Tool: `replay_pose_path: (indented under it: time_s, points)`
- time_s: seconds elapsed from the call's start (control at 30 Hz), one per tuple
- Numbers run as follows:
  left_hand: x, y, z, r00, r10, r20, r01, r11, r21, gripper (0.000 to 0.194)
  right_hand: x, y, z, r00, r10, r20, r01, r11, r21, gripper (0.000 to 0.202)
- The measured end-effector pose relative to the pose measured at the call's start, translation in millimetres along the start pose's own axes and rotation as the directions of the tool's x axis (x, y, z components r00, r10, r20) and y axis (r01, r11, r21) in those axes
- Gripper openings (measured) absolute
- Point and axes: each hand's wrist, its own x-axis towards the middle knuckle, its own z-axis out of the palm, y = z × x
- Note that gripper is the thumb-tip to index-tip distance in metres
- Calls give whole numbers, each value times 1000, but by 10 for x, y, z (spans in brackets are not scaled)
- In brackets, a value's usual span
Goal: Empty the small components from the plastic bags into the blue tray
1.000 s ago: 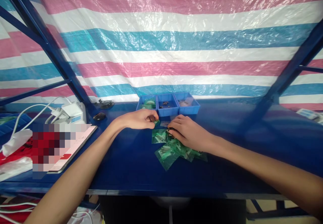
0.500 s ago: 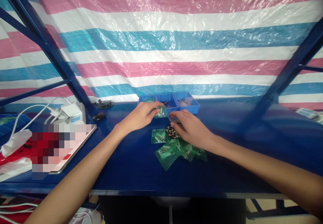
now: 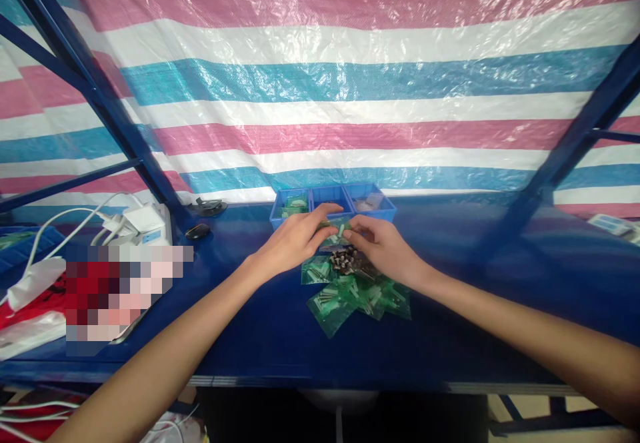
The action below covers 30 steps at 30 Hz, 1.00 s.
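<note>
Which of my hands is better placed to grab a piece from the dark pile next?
Likely your right hand: it is nearer the dark pile. Your left hand sits farther off, holding the green bag.

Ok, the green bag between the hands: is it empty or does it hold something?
Not empty: a pale piece shows through the green bag, held between the left hand and right hand.

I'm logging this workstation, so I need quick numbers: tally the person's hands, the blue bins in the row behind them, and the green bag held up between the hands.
Left hand and right hand: 2
Left bin, middle bin and right bin: 3
Green bag: 1
Total: 6
</note>
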Motion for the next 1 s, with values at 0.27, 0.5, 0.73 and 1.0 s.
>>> replay_pose_path:
  time_s: [0.27, 0.5, 0.73, 1.0]
  points:
    - [-14, -22, 17, 999, 19, 39, -22, 996, 82, 62, 34, 87, -32, 996, 75, -53, -70, 994, 84, 33]
    - [-25, -8, 33, 996, 67, 52, -77, 974, 212, 55, 29, 128, 3, 994, 110, -21, -104, 978, 183, 36]
    - [-46, -45, 62, 993, 108, -45, -93, 963, 254, 39, -19, 13, 43, 998, 24, -61, -26, 999, -36, 31]
    - [-30, -74, 86, 990, 113, -83, -92, 972, 218, 28, -37, -65, 13, 980, -133, -145, 103, 974, -202, 35]
